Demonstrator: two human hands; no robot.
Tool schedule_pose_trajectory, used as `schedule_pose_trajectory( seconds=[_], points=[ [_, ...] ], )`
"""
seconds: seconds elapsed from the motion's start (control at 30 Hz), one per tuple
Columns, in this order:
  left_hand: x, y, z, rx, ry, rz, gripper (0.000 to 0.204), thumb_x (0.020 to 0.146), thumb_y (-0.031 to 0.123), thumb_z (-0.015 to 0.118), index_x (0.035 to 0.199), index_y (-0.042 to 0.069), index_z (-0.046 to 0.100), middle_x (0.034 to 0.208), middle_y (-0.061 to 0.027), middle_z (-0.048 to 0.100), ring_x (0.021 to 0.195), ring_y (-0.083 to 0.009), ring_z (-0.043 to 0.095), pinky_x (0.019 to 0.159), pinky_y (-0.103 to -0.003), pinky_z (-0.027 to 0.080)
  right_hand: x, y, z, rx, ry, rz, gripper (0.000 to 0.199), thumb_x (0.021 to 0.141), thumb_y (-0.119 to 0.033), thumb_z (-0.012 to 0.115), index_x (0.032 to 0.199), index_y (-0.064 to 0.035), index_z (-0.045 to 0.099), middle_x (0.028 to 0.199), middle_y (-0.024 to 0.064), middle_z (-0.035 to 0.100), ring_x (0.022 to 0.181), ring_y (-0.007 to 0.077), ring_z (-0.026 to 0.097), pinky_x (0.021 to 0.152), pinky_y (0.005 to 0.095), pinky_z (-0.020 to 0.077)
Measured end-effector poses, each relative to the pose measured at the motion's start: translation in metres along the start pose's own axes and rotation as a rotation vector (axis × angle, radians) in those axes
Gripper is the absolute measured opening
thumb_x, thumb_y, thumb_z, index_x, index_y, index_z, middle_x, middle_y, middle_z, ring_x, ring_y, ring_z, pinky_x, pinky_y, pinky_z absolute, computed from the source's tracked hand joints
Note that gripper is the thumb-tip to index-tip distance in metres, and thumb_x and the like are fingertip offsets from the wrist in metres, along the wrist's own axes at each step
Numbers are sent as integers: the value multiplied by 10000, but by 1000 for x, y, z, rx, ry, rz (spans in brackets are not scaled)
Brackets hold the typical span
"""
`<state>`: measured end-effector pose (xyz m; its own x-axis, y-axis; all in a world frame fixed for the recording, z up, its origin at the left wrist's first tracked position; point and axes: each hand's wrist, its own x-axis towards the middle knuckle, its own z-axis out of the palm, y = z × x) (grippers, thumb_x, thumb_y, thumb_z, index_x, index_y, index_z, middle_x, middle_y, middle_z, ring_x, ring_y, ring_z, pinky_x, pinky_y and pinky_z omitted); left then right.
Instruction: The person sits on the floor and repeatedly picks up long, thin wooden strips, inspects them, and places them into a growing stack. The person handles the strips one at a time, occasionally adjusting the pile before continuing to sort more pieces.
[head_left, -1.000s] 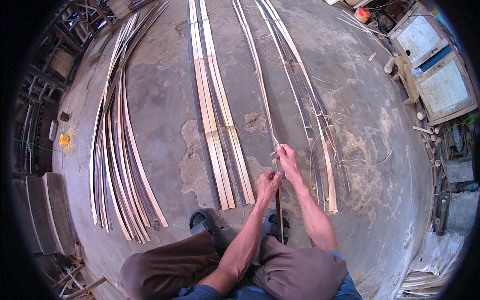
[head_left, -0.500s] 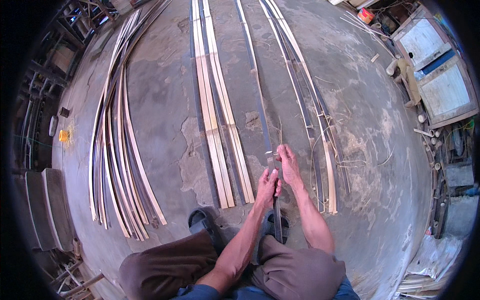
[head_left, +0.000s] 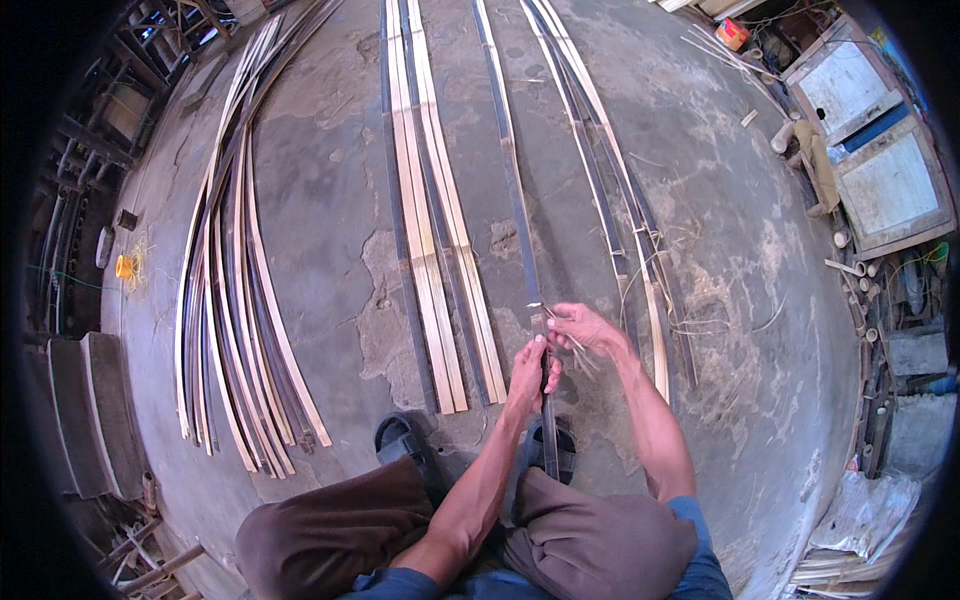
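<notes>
A long dark bamboo strip (head_left: 522,225) runs from the far floor down between my feet. My left hand (head_left: 530,375) is closed around its near part, thumb on top. Just above that grip, a pale notch shows at a joint of the strip. On the strip's right side, my right hand (head_left: 588,330) is closed in a pinch, palm side down. Thin pale slivers (head_left: 580,352) stick out beneath its fingers. Whether the right fingertips also touch the strip I cannot tell.
Other bamboo strips lie in a middle row (head_left: 428,290), a fanned bundle (head_left: 245,330) on the left and a loose group (head_left: 655,320) on the right, with curled fibres. A framed panel (head_left: 895,190) leans at the far right. My sandalled feet (head_left: 400,440) rest on the concrete.
My right hand has turned from upright to sideways and moved slightly down and right, with thin slivers now hanging below it. My left hand stays on the strip, shifted slightly left.
</notes>
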<state>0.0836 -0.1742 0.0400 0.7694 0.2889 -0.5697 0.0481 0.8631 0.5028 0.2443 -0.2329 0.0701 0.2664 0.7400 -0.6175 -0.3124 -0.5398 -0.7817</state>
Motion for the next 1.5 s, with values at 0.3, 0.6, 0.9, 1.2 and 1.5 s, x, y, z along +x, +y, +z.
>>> schedule_pose_trajectory(
  seconds=[0.3, 0.6, 0.9, 1.2, 1.5],
  points=[
    [2, -1, -11, 29, -16, 21, 352, 1049, 392, 422, 972, 55, 491, 568, -46, 504, 388, -113, 426, 335, -245, 319, 9, -39, -19, -591, -207, 10, 374, 997, -406, 495, 908, -70, 633, 630, -93, 375, 605, 67, 426, 530, 252, 328],
    [5, -2, -19, 111, 42, 68, 375, 1025, 451, 457, 958, 82, 472, 584, -33, 511, 416, -105, 466, 349, -238, 349, 33, -33, -16, -832, -99, -373, 258, 929, -264, 519, 955, -70, 687, 711, 95, 627, 672, 234, 603, 601, 386, 444],
    [1, -10, -12, 153, 130, 37, 356, 1038, 436, 428, 1011, 85, 481, 635, -10, 498, 451, -86, 451, 379, -236, 351, 31, -34, -2, -891, 264, -373, 299, 960, -304, 539, 960, -23, 638, 687, 117, 564, 649, 213, 551, 618, 389, 443],
    [1, -22, 1, -1, 89, -58, 373, 1054, 393, 364, 1196, 77, 501, 671, -19, 504, 503, -108, 471, 426, -259, 386, 35, 19, -54, -1053, 320, -381, 256, 925, -279, 606, 906, -25, 596, 757, 92, 571, 686, 194, 559, 613, 354, 440],
    [-1, -18, -1, -301, -22, -147, 448, 1066, 410, 281, 1338, 98, 455, 695, -35, 516, 530, -126, 461, 452, -258, 377, 16, 0, -48, -786, -10, -181, 261, 867, -283, 644, 939, -33, 623, 710, 65, 607, 664, 239, 600, 599, 367, 451]
  ],
)
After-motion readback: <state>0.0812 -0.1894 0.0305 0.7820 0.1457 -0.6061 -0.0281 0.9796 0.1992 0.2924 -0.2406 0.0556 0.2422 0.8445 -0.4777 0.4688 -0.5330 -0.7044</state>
